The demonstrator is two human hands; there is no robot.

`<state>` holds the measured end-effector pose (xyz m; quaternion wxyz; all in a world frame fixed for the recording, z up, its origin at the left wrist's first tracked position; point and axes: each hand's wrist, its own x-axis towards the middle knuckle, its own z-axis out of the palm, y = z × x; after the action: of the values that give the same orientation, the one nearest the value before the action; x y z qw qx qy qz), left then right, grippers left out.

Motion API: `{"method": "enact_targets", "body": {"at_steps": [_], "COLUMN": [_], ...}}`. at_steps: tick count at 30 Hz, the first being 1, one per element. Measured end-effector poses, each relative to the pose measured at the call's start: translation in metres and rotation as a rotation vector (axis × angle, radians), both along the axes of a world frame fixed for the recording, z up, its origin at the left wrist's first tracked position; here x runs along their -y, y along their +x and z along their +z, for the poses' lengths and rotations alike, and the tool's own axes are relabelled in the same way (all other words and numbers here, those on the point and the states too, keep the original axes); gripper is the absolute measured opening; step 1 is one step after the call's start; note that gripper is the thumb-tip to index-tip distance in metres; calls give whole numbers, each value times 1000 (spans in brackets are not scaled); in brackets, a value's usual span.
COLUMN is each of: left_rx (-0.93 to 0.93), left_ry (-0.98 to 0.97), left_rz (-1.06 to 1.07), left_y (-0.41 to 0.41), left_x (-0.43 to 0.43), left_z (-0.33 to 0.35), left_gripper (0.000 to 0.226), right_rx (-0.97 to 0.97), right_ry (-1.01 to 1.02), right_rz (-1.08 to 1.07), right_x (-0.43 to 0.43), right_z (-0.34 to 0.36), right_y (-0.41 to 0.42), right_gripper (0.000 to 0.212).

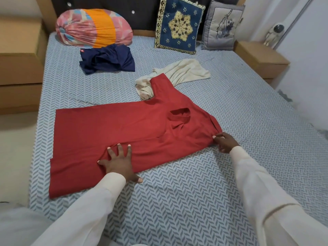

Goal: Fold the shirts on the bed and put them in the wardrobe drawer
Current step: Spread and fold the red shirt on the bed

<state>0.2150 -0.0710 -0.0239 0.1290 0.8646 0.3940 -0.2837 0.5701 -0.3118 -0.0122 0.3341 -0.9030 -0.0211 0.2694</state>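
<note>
Red shirt laid flat on bed, near side part-folded; fold at risk of slipping.

The red shirt (113,132) lies under both hands on the bed (195,183): left hand (118,161) spread, pressing the body; right hand (224,142) pinching the shoulder edge. A pull there without firm left pressure would likely drag the fold askew. Beyond the hands, its far sleeve overlaps the cream shirt (181,73) and could snag it; the navy shirt (106,58) lies further off, unfolded.

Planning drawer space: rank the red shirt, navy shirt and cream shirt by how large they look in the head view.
1. red shirt, spread flat, nearest.
2. and 3. navy shirt and cream shirt: both crumpled, farther back, alike; the cream one is partly covered. No ranking.
</note>
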Motion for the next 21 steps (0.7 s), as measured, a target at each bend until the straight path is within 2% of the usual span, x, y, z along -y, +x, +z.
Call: {"method": "enact_targets", "body": {"at_steps": [5, 8, 12, 14, 15, 16, 18, 19, 21], "left_rx": [-19, -19, -20, -30, -32, -35, -39, -36, -16], "left_ry": [-29, -37, -47, -50, -49, -47, -43, -42, -31], "left_rz": [17, 17, 17, 16, 16, 14, 12, 10, 0], "left_y": [3, 3, 4, 4, 3, 3, 3, 2, 1], "left_x": [-1, -1, -1, 0, 0, 0, 0, -1, 0], "left_z": [0, -1, -1, 0, -1, -1, -1, 0, -1], "left_gripper": [149, 149, 149, 150, 150, 150, 150, 150, 147], "right_rx": [-234, -294, -98, 49, 147, 254, 410, 456, 454], "right_ry": [95, 117, 136, 14, -73, -141, -95, -56, -40], "right_rz": [16, 28, -196, -303, -310, -285, -189, -106, 54], "right_x": [2, 10, 21, 23, 21, 17, 1, -7, -16], "right_z": [6, 4, -8, -12, -12, -10, -6, -8, -16], "right_y": [-12, -6, 17, 24, 22, 14, -6, -13, -22], "right_gripper": [13, 10, 10, 8, 17, 22, 19, 21, 38]}}
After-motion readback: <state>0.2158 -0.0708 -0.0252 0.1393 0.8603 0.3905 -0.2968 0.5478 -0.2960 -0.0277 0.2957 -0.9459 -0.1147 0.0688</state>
